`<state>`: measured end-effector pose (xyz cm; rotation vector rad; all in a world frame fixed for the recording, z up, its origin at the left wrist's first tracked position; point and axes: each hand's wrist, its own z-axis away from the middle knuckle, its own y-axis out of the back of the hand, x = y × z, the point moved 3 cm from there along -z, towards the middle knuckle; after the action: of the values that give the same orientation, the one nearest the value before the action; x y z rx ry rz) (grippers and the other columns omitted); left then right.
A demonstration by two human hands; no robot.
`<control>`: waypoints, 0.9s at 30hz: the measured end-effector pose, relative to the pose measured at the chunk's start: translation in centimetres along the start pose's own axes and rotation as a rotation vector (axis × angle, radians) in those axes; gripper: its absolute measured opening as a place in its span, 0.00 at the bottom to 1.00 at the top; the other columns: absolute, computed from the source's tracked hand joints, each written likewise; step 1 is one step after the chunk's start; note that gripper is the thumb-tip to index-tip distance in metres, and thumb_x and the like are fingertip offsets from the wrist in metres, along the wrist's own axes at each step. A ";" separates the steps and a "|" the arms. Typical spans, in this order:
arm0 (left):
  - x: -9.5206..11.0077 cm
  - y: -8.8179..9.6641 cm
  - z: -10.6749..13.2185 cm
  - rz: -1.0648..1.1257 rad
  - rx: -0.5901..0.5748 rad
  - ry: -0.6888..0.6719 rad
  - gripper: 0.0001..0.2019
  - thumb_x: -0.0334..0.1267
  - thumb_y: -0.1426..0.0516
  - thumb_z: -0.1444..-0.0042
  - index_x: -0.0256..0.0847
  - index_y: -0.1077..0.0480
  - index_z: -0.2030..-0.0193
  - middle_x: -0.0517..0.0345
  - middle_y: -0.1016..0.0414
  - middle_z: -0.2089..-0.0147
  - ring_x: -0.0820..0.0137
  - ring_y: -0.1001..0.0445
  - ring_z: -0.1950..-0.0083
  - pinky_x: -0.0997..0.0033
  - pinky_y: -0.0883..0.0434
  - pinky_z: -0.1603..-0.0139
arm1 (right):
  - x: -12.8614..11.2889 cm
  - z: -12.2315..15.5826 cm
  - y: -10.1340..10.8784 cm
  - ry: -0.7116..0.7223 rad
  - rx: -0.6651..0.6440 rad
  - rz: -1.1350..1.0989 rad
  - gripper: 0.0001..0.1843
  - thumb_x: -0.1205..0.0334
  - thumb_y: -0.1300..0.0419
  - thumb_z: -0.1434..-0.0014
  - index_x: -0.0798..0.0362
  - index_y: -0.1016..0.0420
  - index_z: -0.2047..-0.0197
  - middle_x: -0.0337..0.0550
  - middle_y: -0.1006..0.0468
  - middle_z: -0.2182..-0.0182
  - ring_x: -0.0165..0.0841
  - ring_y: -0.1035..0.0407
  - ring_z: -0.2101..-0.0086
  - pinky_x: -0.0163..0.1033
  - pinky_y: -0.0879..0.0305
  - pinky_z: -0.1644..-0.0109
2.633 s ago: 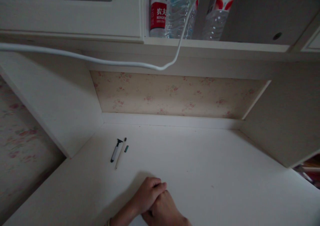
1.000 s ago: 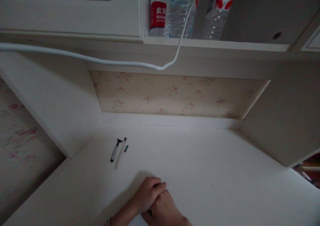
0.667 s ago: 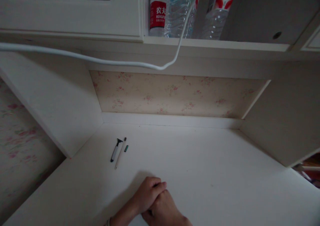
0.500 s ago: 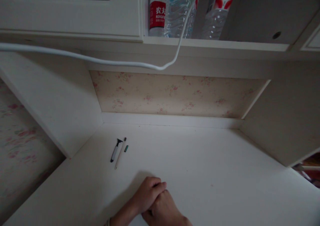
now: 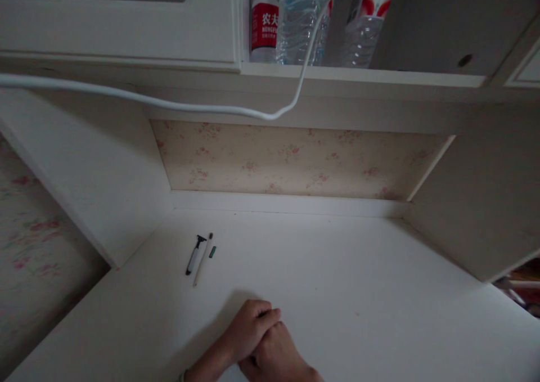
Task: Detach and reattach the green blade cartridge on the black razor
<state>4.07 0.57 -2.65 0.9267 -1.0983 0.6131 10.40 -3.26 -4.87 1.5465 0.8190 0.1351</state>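
My left hand [image 5: 252, 328] lies over my right hand [image 5: 279, 353], its fingers curled round it. Both are closed and clasped at the front of the white desk [image 5: 363, 269], and no object shows in either. The right hand's fingers are partly hidden beneath the left. Beyond the hands, to the left, a razor [image 5: 194, 255] with a black head and grey handle lies on the desk. Beside it is a pale toothbrush [image 5: 203, 260] with a dark head, and right of that a small dark green stick-like piece [image 5: 212, 252].
Overhead runs a white cable [image 5: 189, 108], passing in front of a cabinet shelf [image 5: 363, 76]. On the shelf stand a red-labelled bottle [image 5: 265, 27], a clear plastic bottle [image 5: 297, 30] and another with a red-and-white label [image 5: 367, 25]. Side panels [image 5: 105, 185] flank the desk.
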 end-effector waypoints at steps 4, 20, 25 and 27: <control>-0.1 -0.1 0.0 0.024 -0.007 -0.002 0.20 0.49 0.48 0.45 0.40 0.47 0.82 0.66 0.49 0.80 0.73 0.46 0.72 0.71 0.49 0.70 | 0.0 0.0 -0.1 -0.001 0.009 0.013 0.16 0.66 0.42 0.52 0.54 0.21 0.59 0.50 0.18 0.62 0.47 0.26 0.60 0.45 0.32 0.57; -0.2 1.0 -0.4 0.145 0.041 0.069 0.19 0.52 0.48 0.47 0.41 0.45 0.79 0.68 0.47 0.80 0.75 0.47 0.76 0.72 0.47 0.74 | -0.6 0.4 1.6 0.011 0.053 0.033 0.15 0.66 0.46 0.44 0.50 0.24 0.79 0.35 0.21 0.79 0.29 0.31 0.79 0.33 0.44 0.74; 0.2 5.1 -0.4 -0.288 0.170 -0.003 0.16 0.49 0.54 0.42 0.41 0.41 0.75 0.65 0.40 0.77 0.73 0.38 0.72 0.75 0.40 0.70 | -0.7 0.6 2.0 -0.002 0.091 0.087 0.22 0.58 0.48 0.37 0.49 0.25 0.80 0.34 0.22 0.82 0.27 0.31 0.81 0.34 0.46 0.76; -0.2 7.5 -0.3 -0.405 0.230 0.007 0.13 0.46 0.53 0.42 0.40 0.38 0.71 0.63 0.34 0.72 0.72 0.34 0.67 0.75 0.38 0.66 | -0.7 0.6 1.9 -0.007 0.096 0.103 0.24 0.56 0.50 0.36 0.48 0.24 0.80 0.34 0.22 0.82 0.27 0.31 0.81 0.33 0.45 0.75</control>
<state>-1.88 4.53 -0.53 1.3043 -0.8100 0.4106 11.01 -3.96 -2.96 1.6799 0.7495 0.1673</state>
